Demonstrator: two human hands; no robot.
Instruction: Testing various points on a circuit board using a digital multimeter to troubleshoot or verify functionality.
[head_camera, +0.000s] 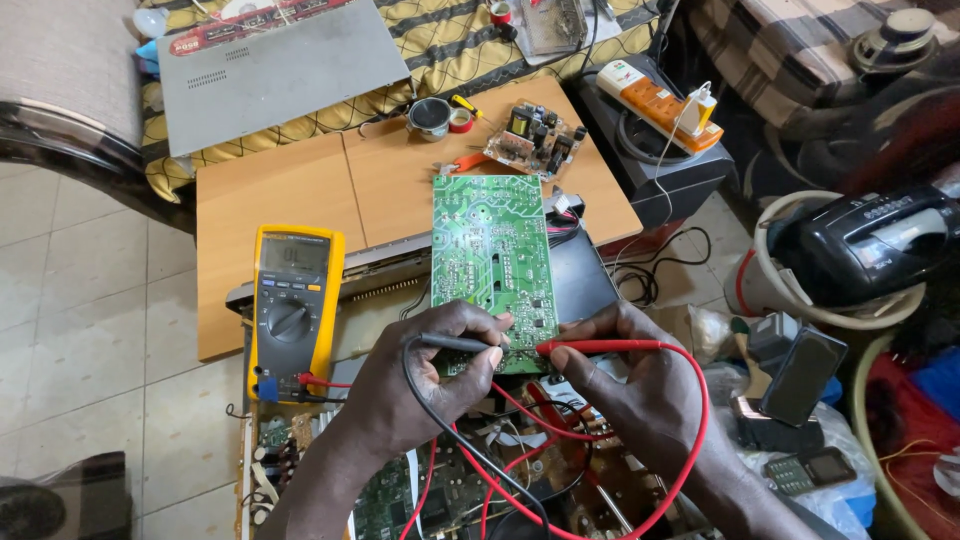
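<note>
A green circuit board (490, 250) lies tilted over an opened electronic device (560, 470). My left hand (420, 385) grips a black test probe (458, 343), its tip resting on the board's lower edge. My right hand (640, 385) pinches a red test probe (600, 347) whose tip touches the same lower edge. Black and red leads loop under my hands to a yellow multimeter (294, 305) standing at the left on the device.
A low wooden table (290, 190) carries a small circuit board (535, 135), tape rolls (438, 118) and red-handled pliers. A grey device lid (275, 65) lies beyond. A power strip (660, 100) sits at right, with phones (805, 375) and clutter nearby. Tiled floor at left.
</note>
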